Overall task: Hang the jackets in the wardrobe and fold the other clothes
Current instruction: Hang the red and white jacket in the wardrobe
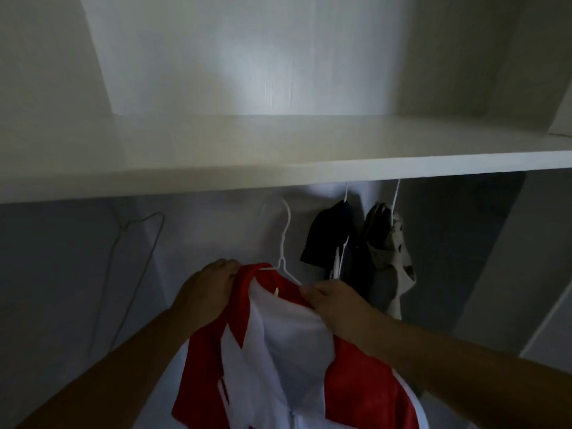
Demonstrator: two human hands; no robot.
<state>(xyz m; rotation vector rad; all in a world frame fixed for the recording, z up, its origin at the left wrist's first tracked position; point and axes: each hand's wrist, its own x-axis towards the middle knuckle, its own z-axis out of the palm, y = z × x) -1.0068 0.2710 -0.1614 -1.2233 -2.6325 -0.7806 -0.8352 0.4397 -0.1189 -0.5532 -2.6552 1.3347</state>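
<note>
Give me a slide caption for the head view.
Left hand and right hand hold a red-and-white jacket on a hanger under the shelf.

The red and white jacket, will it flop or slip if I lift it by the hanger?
Probably floppy: the red and white jacket creases and sags below the hands. Likely light, as a thin white hanger sits inside it. It could slide off, since the left hand and right hand grip its shoulders at the hanger.

Jacket [356,388] red with white lining. Its hanger [284,243] white. Hung garments: one dark navy [328,233], one grey-beige, dark blotches [393,261]. Shelf [278,156] white. Spare wire hanger [136,261] grey.
</note>
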